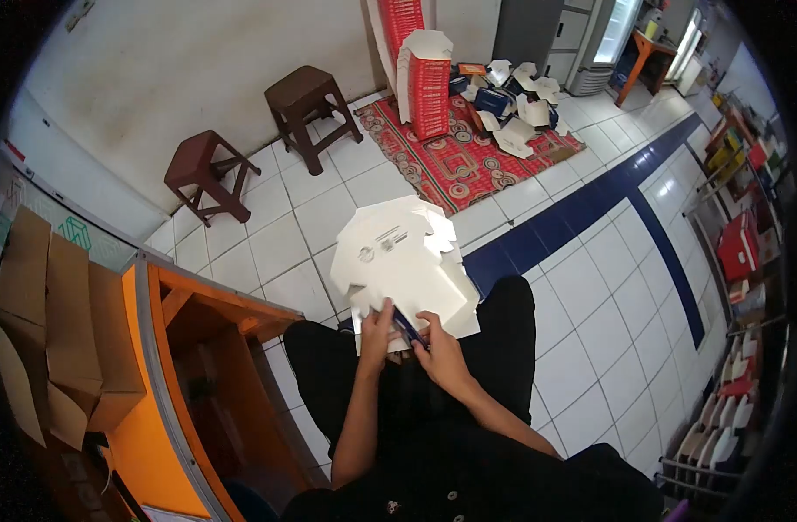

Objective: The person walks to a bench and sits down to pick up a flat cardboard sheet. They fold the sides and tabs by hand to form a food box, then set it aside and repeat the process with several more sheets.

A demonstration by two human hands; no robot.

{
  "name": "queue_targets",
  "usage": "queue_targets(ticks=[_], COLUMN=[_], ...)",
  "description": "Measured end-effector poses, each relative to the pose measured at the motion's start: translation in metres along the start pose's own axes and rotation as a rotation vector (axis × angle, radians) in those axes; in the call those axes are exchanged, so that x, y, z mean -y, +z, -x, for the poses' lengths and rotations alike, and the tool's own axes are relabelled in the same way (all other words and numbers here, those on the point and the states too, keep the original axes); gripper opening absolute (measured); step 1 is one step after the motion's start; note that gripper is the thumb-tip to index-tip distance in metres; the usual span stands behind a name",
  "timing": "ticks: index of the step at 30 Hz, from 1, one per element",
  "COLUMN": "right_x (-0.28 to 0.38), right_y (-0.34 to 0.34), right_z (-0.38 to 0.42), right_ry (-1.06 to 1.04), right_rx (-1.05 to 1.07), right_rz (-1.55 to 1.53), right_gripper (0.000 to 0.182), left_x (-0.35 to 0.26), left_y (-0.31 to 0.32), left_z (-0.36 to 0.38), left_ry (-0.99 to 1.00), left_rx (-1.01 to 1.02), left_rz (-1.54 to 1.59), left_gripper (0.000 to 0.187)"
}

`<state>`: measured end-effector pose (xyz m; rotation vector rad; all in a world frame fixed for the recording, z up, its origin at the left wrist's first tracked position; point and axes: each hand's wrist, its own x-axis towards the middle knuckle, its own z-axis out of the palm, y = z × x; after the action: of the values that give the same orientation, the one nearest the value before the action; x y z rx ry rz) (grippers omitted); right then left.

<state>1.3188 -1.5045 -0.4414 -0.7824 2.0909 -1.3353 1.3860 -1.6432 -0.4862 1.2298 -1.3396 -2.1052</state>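
A stack of white, die-cut carton blanks (407, 270) lies across my lap, with small grey print on one panel. My left hand (378, 337) is closed at the near edge, its fingers pinching the carton by a narrow dark blue strip (409, 328). This strip looks like a folded carton edge, blue on its outer side. From the right, my right hand (440, 352) grips the other end of the strip, thumb and fingers bent around it. The undersides of the fingers are partly hidden.
Folded white-and-blue boxes (511, 104) are heaped on a red patterned mat (468, 178), beside tall red carton stacks (429, 96). Two brown stools (307, 104) stand by the wall. An orange cabinet (168, 391) with cardboard boxes (68, 322) is at my left. Racks (711, 435) line the right.
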Motion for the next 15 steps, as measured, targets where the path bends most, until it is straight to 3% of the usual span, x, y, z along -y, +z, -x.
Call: queue_targets(ticks=[1, 6, 8, 15], right_x=[-0.011, -0.029, -0.029, -0.034], right_y=[0.002, 0.03, 0.037, 0.054], right_z=[0.0, -0.007, -0.01, -0.019], right_ry=[-0.044, -0.102, -0.053, 0.017], right_rx=[0.029, 0.081, 0.076, 0.033], right_rz=[0.059, 0.342, 0.365, 0.371], right_gripper=[0.023, 0.025, 0.022, 0.023], left_x=[0.003, -0.007, 0.002, 0.001], left_y=[0.0, -0.032, -0.046, -0.003], left_z=[-0.004, -0.019, -0.024, 0.004], left_ry=[0.108, 0.07, 0.234, 0.402], left_rx=[-0.081, -0.221, -0.224, -0.465], left_rz=[0.042, -0.028, -0.592, -0.557], left_gripper=[0.058, 0.045, 0.041, 0.031])
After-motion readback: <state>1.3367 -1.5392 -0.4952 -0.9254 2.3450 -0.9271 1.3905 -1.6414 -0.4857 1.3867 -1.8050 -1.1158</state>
